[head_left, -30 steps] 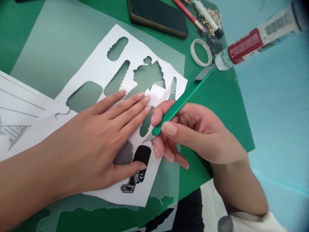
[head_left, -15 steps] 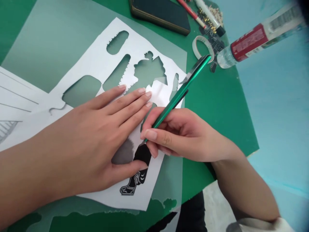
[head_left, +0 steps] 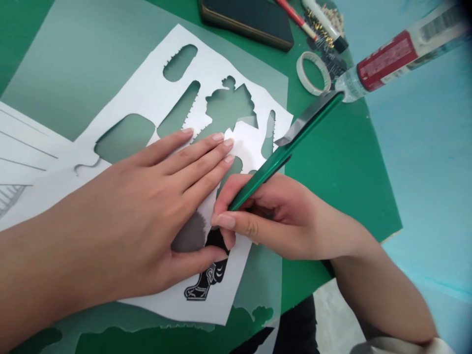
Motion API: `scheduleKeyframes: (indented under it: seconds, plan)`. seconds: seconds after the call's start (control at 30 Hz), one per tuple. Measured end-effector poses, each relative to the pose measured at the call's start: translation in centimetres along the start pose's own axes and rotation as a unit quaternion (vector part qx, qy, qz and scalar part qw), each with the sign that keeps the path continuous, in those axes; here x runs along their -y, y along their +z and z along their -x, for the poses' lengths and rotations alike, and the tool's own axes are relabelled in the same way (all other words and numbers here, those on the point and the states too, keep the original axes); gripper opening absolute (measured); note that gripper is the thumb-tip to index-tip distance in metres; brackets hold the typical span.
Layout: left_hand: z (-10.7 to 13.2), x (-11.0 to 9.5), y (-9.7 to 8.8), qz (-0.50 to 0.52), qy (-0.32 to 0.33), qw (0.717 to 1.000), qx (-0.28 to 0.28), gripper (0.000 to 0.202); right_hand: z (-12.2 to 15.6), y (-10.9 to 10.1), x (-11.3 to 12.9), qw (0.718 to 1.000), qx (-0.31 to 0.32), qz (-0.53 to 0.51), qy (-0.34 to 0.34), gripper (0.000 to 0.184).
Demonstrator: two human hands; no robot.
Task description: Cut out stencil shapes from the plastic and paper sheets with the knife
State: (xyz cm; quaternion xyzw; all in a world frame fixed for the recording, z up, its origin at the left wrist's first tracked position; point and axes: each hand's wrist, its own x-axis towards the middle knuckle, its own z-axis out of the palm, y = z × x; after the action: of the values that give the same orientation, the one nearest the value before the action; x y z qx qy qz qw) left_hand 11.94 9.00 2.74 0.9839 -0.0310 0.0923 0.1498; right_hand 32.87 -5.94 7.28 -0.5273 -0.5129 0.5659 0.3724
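Observation:
My left hand (head_left: pixel 147 206) lies flat on a white paper sheet (head_left: pixel 217 64) with several shapes cut out of it. Its fingers are stretched out and it grips nothing. In my right hand (head_left: pixel 280 216) is a slim green craft knife (head_left: pixel 265 177), pinched like a pen, slanting up to the right. The tip is hidden behind my fingers, over a black printed figure (head_left: pixel 216 270) on the sheet. My left thumb rests across that figure. Beneath the paper spreads a translucent sheet (head_left: pixel 99 59), itself cut along its lower edge.
A dark phone (head_left: pixel 247 22) lies at the back of the green table (head_left: pixel 342 162). To its right are a tape roll (head_left: pixel 300 73), a red pencil (head_left: pixel 298 17), a white marker (head_left: pixel 324 22) and a plastic bottle (head_left: pixel 387 61). Another drawn paper (head_left: pixel 25 142) is at left.
My right hand has moved slightly down with the craft knife, whose upper end has shifted right and tilted lower. My left hand has hardly moved.

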Motion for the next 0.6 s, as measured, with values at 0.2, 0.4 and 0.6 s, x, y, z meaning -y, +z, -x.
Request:
scheduleKeyframes:
  seconds: [0.2, 0.4, 0.6]
  plan:
    - [0.09, 0.06, 0.15, -0.003, -0.001, 1.0, 0.003, 0.092, 0.18, 0.14, -0.29, 0.999, -0.011, 0.026, -0.018, 0.018]
    - [0.31, 0.32, 0.5, -0.005, 0.015, 1.0, -0.002, 0.096, 0.2, 0.23, -0.5, 0.999, -0.014, 0.009, -0.03, 0.019]
    - [0.25, 0.31, 0.51, -0.015, 0.006, 1.0, -0.001, 0.095, 0.25, 0.16, -0.39, 1.0, -0.008, 0.016, -0.024, 0.015]
